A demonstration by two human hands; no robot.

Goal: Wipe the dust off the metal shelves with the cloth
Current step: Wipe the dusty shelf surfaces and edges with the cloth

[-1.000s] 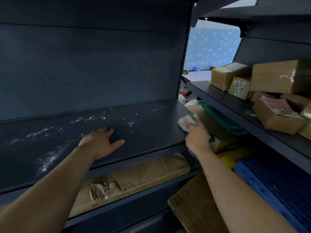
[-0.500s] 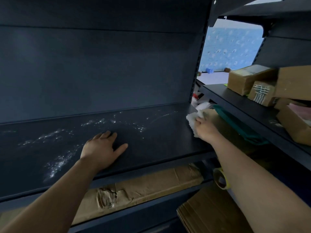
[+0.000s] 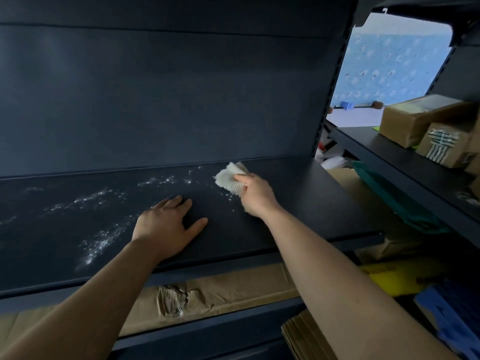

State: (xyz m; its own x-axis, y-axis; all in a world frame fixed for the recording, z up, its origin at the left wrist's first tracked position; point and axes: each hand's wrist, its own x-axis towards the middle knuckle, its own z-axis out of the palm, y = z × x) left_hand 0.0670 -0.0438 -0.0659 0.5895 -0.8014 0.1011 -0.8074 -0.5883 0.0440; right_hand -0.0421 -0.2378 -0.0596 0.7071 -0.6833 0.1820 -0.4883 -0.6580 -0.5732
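A dark metal shelf [image 3: 298, 203] runs across the view, with white dust [image 3: 101, 242] scattered over its left and middle parts. My right hand [image 3: 255, 193] is closed around a crumpled white cloth [image 3: 230, 178] and presses it on the shelf near the back, at the right end of the dust. My left hand [image 3: 166, 224] lies flat on the shelf with fingers spread, just left of and in front of the cloth. The shelf surface to the right of the cloth looks free of dust.
A long flat cardboard package [image 3: 207, 294] lies on the lower shelf. To the right, another shelf [image 3: 389, 162] carries several cardboard boxes [image 3: 420, 118]. Below it are a teal item [image 3: 394, 198], a yellow item [image 3: 389, 276] and a blue crate [image 3: 452, 318].
My right hand has carried the cloth from the shelf's right end leftwards onto the dusty area. My left hand has stayed flat in place.
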